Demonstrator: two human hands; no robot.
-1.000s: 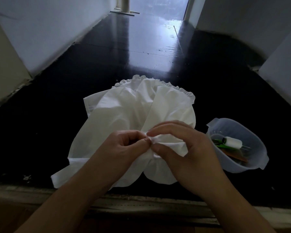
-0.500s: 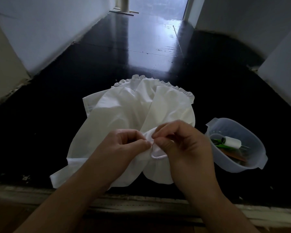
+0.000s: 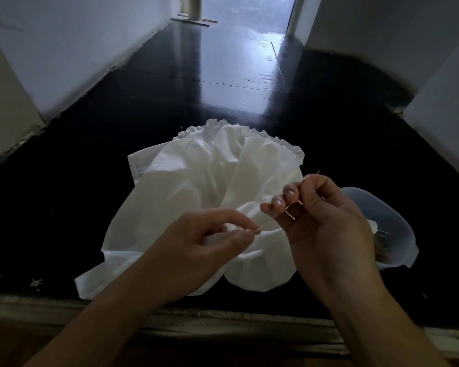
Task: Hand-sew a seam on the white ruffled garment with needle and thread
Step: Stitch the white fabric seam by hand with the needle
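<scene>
Pinching a fold of the white ruffled garment (image 3: 196, 181) between thumb and forefinger, the left hand (image 3: 217, 237) holds the seam edge just above the black floor (image 3: 77, 194) where the rest of the cloth lies spread, its ruffle on the far side. The right hand (image 3: 326, 218) is raised beside it, its grip closed on a thin needle (image 3: 292, 214) with a faint thread (image 3: 269, 222) running back to the fabric, in front of a clear plastic container (image 3: 398, 229). The cloth looks light, soft and limp, likely to slip and bunch, so it is best held close beside the stitch, and the needle taken mid-shaft, being thin and sharp.
</scene>
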